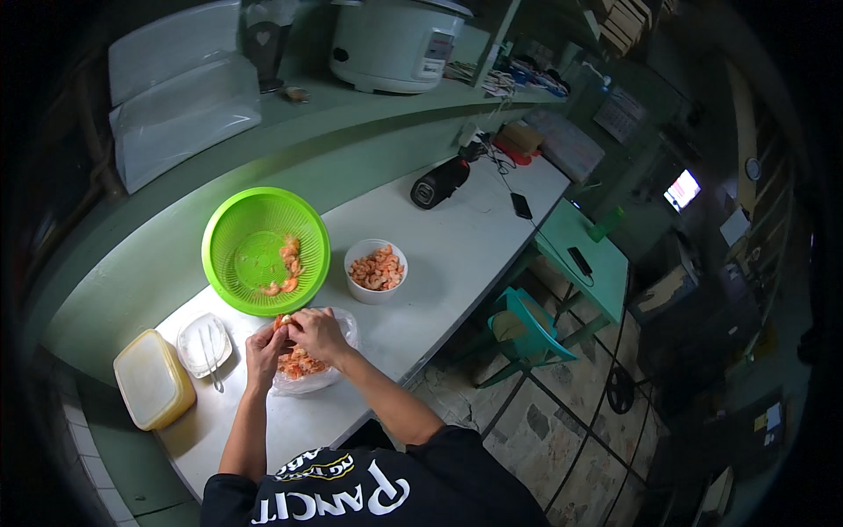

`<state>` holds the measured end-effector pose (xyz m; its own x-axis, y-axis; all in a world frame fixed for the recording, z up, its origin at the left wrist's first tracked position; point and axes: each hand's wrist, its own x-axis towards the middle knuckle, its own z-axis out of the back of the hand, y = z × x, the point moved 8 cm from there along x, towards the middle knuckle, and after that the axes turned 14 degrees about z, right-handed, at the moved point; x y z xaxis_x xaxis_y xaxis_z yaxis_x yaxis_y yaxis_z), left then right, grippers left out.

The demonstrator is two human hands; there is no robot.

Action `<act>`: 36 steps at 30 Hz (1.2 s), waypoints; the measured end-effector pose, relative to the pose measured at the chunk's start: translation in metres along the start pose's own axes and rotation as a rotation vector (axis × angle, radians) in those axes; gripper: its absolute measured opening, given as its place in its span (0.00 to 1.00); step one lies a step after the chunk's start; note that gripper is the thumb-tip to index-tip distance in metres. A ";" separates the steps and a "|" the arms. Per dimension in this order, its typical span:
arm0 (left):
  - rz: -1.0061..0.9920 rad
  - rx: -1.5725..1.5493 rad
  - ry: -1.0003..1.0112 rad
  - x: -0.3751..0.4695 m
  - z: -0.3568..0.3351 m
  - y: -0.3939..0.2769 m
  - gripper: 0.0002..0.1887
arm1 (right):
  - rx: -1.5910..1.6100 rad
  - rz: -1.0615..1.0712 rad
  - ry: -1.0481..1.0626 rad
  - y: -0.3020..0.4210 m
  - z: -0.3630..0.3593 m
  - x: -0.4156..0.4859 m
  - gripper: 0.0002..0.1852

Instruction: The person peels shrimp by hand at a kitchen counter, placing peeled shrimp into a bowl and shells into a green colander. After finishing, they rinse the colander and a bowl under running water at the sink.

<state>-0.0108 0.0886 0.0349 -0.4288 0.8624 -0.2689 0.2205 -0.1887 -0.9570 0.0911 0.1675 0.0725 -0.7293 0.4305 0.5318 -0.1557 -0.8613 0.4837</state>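
Note:
Between the fingertips of both hands is a small orange shrimp. My left hand pinches it from the left, and my right hand grips it from the right. Both hands are over a plastic-lined container heaped with orange shrimp shells. Just beyond them, a bright green plastic colander holds several shrimp along its right side. A white tub of peeled shrimp stands to the right of the colander.
At left on the white counter are a yellow lidded container and a white dish with a fork. A black speaker and a phone lie farther right. A rice cooker stands on the shelf above; a teal chair is at right.

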 end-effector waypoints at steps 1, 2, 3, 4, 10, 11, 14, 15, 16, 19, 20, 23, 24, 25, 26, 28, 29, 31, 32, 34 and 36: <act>-0.004 -0.039 0.012 0.001 -0.003 0.001 0.14 | -0.032 0.028 -0.008 0.003 0.002 0.000 0.08; -0.018 -0.067 0.008 0.002 -0.004 0.003 0.14 | -0.051 0.084 -0.033 0.009 0.004 0.001 0.08; -0.040 -0.084 -0.003 0.003 -0.003 0.004 0.13 | -0.055 0.122 -0.062 0.013 0.006 0.001 0.07; -0.049 -0.113 -0.017 0.004 -0.003 0.006 0.13 | -0.098 0.115 -0.061 0.013 0.005 0.001 0.07; -0.037 -0.330 0.026 0.004 -0.003 0.017 0.12 | -0.110 0.171 -0.141 0.016 0.001 0.003 0.06; -0.010 -0.361 0.045 0.004 -0.003 0.018 0.13 | -0.065 0.165 -0.141 0.015 0.000 0.003 0.06; 0.120 -0.446 0.068 0.003 0.002 0.020 0.14 | 0.341 0.020 -0.202 0.000 -0.005 0.002 0.09; 0.121 -0.459 0.083 0.002 0.002 0.018 0.14 | 0.410 -0.061 -0.164 -0.006 -0.010 0.001 0.10; 0.122 -0.466 0.082 0.000 0.004 0.015 0.13 | 0.501 -0.172 -0.112 -0.012 -0.018 -0.002 0.12; 0.067 -0.372 0.100 -0.004 0.003 0.005 0.13 | 0.225 0.062 -0.072 0.006 -0.013 0.004 0.13; 0.033 -0.344 0.118 -0.007 0.001 0.003 0.13 | 0.108 0.154 -0.092 0.014 -0.010 0.004 0.13; 0.113 -0.418 0.197 -0.006 0.002 0.006 0.11 | 0.301 -0.039 -0.171 0.005 -0.014 0.000 0.14; 0.161 -0.437 0.208 -0.005 0.003 0.010 0.11 | 0.412 -0.193 -0.156 -0.004 -0.022 -0.005 0.13; 0.161 -0.458 0.209 -0.004 0.004 0.011 0.11 | 0.417 -0.157 -0.198 0.000 -0.019 -0.004 0.13; 0.172 -0.467 0.186 -0.004 0.005 0.014 0.11 | 0.439 -0.169 -0.224 0.000 -0.019 -0.005 0.14; 0.121 -0.403 0.089 -0.005 0.013 0.015 0.11 | 0.399 -0.143 -0.243 0.003 -0.017 -0.004 0.13; 0.059 -0.330 0.017 -0.007 0.017 0.013 0.11 | 0.336 -0.104 -0.236 0.005 -0.015 -0.003 0.13; 0.007 -0.249 -0.056 -0.009 0.021 0.013 0.13 | 0.229 0.012 -0.222 0.012 -0.013 0.001 0.12; 0.010 -0.198 -0.043 -0.008 0.021 0.014 0.13 | 0.187 0.089 -0.213 0.018 -0.012 0.002 0.12; 0.029 -0.075 -0.054 -0.007 0.023 0.015 0.13 | 0.132 0.185 -0.168 0.023 -0.014 0.003 0.11; 0.026 -0.043 -0.050 -0.006 0.024 0.015 0.14 | 0.098 0.231 -0.114 0.024 -0.017 0.003 0.10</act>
<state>-0.0264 0.0693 0.0200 -0.4653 0.8327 -0.3002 0.2691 -0.1900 -0.9442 0.0741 0.1438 0.0743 -0.6571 0.2579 0.7083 0.0757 -0.9123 0.4025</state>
